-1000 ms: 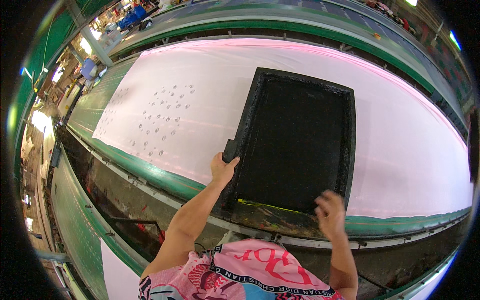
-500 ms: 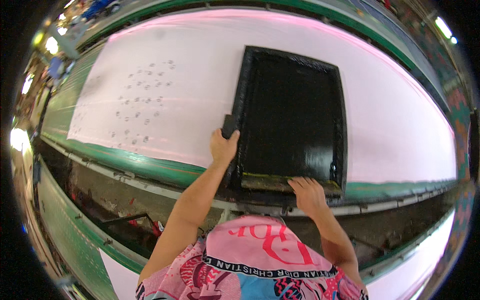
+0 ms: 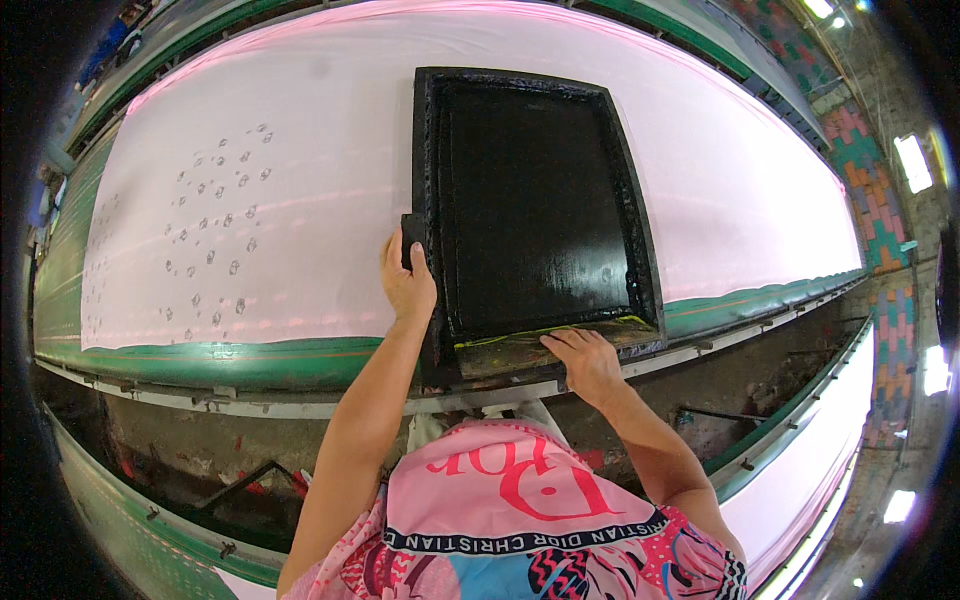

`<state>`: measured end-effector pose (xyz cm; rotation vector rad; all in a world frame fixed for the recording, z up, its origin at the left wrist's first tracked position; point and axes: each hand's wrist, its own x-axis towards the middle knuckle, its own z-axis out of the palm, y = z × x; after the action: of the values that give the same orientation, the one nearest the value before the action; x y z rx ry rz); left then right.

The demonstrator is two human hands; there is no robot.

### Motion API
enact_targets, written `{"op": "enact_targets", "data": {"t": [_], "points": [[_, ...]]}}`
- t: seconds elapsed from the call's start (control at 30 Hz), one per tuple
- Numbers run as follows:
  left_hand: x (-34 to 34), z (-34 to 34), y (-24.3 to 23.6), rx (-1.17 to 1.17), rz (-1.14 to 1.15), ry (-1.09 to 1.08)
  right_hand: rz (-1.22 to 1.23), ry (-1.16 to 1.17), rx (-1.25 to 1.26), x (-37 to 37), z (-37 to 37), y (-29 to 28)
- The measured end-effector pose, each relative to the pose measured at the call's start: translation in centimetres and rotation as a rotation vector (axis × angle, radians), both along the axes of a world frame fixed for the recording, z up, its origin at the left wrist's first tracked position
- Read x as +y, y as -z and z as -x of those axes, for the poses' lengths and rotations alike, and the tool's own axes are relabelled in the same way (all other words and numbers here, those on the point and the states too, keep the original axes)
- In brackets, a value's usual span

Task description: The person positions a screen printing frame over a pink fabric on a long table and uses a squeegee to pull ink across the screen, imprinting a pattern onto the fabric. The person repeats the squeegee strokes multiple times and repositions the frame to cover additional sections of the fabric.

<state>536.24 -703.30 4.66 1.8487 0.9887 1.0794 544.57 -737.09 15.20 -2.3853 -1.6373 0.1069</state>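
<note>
A black rectangular printing screen [image 3: 530, 190] lies on pink-white cloth [image 3: 740, 190], its near end over the long table's green front edge [image 3: 270, 362]. My left hand [image 3: 408, 285] is closed on the black handle [image 3: 410, 228] along the screen's left side. My right hand [image 3: 590, 365] rests with fingers stretched out on the screen's near border, beside a yellow strip [image 3: 500, 334]; the underside of its fingers is hidden. Small grey printed motifs [image 3: 215, 220] mark the cloth to the left of the screen.
A metal rail [image 3: 230, 404] runs along the table front. Below it is a dark, stained walkway [image 3: 190, 445] with black brackets. Another green table [image 3: 120, 500] lies at lower left, and one with pale cloth [image 3: 800, 450] at lower right. More long tables run beyond the far edge.
My right hand moved from above the screen's right near corner down and left onto its near border. My left hand keeps its grip. The view has shifted, moving the screen left and up in frame.
</note>
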Motion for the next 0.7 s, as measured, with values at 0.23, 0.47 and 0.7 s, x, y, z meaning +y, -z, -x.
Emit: {"op": "enact_targets", "data": {"t": [0.23, 0.47, 0.7], "points": [[-0.1, 0.3, -0.8, 0.007, 0.060, 0.023, -0.031, 0.056, -0.104, 6.1, -6.0, 1.8], [-0.5, 1.0, -1.6, 0.091, 0.081, 0.010, -0.033, 0.101, -0.131, 18.6, -19.7, 2.0], [-1.1, 1.3, -2.6, 0.080, 0.057, 0.002, -0.032, 0.112, -0.190, 29.5, -31.8, 2.1]]}}
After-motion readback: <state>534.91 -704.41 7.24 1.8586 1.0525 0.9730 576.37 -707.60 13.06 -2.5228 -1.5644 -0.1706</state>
